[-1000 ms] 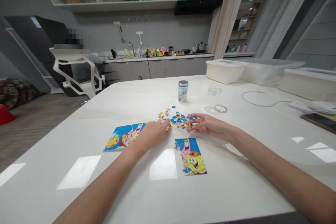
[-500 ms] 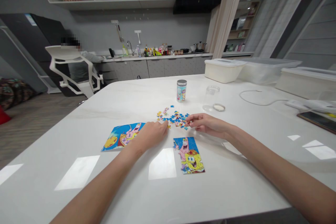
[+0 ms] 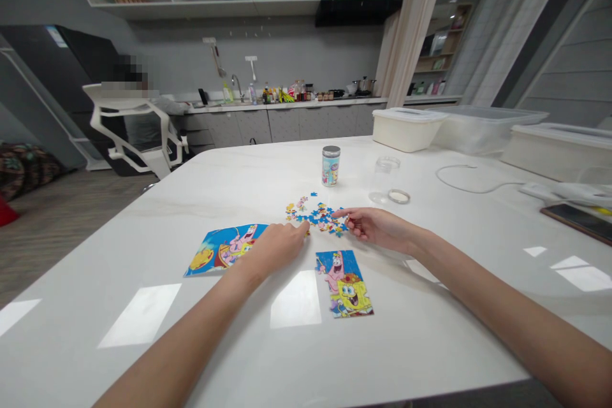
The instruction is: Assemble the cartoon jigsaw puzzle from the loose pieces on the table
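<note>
Small multicoloured cardboard puzzle pieces point(image 3: 321, 217) lie loose beyond the rectangular part-assembled cartoon puzzle point(image 3: 345, 284). Left hand point(image 3: 283, 243): fingers curled at the pieces, hold unclear. Right hand point(image 3: 377, 228): fingers bent, hold unclear.

Left hand point(image 3: 283, 246): palm down, index extended | right hand point(image 3: 377, 228): sideways, fingers curled (index straighter)

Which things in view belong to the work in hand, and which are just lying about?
In the work:
- loose puzzle pieces
- joined puzzle section
- picture sheet, probably the reference
- printed canister, likely

Just lying about, seemingly:
- phone
- cable
- lidded white box
</note>
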Demonstrator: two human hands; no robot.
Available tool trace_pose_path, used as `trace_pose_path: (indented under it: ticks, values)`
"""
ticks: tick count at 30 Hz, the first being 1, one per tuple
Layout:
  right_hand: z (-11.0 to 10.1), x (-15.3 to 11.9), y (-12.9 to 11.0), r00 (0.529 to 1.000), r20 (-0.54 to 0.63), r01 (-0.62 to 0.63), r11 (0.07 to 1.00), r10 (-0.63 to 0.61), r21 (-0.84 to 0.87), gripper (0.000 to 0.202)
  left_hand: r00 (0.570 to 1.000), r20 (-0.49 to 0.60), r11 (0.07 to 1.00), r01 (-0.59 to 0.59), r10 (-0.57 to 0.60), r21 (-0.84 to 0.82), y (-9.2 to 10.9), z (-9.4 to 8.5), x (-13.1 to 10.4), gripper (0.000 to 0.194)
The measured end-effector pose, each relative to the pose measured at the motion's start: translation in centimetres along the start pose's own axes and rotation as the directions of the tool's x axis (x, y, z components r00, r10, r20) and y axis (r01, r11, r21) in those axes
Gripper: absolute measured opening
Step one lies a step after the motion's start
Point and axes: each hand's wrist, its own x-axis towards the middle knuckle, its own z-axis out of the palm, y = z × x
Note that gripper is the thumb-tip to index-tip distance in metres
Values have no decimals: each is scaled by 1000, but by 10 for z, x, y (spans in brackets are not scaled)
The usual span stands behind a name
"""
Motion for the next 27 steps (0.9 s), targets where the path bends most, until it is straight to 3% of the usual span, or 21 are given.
trace_pose_path:
  ticks: [10,22,27]
  values:
    - [-4,3,3,995,36,95,992,-92,-89,13,1000,-4,1000,24,-24,2,1,5,2,24]
    - [-3,6,5,993,-21,111,993,-112,-49,14,1000,4,999,-2,2,-44,0,-2,0,25]
    - [-8,10,8,987,-113,107,991,-115,-77,19,1000,7,999,11,-11,-43,1,-6,1,24]
